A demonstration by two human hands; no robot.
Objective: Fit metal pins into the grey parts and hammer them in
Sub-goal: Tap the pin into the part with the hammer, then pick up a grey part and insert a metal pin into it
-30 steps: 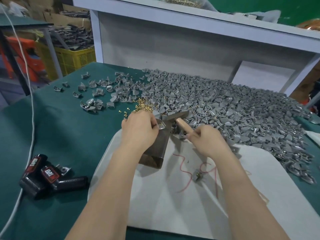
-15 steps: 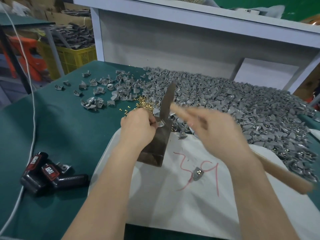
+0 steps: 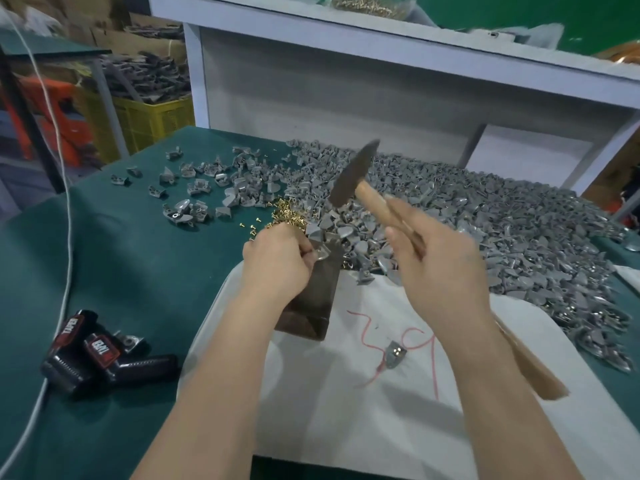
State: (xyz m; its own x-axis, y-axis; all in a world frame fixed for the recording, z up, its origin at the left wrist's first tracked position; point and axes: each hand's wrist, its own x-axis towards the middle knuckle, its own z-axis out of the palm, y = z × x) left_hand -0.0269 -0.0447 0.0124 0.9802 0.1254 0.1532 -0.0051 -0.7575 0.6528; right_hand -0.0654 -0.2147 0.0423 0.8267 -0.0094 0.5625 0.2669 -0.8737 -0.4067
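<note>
Grey part (image 3: 321, 253) pinched by left hand (image 3: 277, 265) atop block (image 3: 311, 306), steadied for blow. Hammer (image 3: 353, 178) clenched in right hand (image 3: 440, 271), poised above part. Pins (image 3: 287, 216), part pile (image 3: 485, 220) heaped within reach on table (image 3: 138, 258).

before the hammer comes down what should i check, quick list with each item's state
1. Right hand grips the hammer by its wooden handle: ok.
2. Hammer head raised above the dark block: ok.
3. Grey part sits on the block's top, pinched by the left hand: ok.
4. Pin seated upright in the part: cannot tell, too small and partly hidden.
5. Left hand out of the strike path: cannot tell; it pinches the part itself, so margin looks slim.
6. Block standing on the white mat: ok.
</note>
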